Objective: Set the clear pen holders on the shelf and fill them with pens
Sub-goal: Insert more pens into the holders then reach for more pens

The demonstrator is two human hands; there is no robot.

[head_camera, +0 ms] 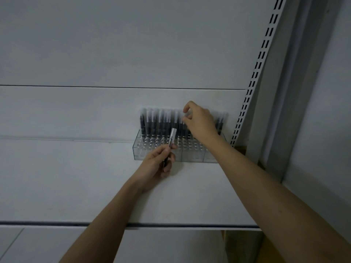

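Observation:
A clear pen holder (191,155) with rows of round holes stands on the white shelf (76,177), against the back panel. Its back rows hold several upright black pens with clear caps (157,122); the front holes look unfilled. My left hand (158,164) grips one pen (171,138) in front of the holder, its clear cap pointing up. My right hand (199,119) reaches over the holder and pinches the cap of a pen standing in the back row. The holder's right end is hidden behind my right forearm.
A slotted metal upright (254,76) runs up the right side of the shelf bay, next to a grey post (288,92). The shelf's front edge (171,224) carries a dark strip. A lower white shelf (47,243) shows beneath.

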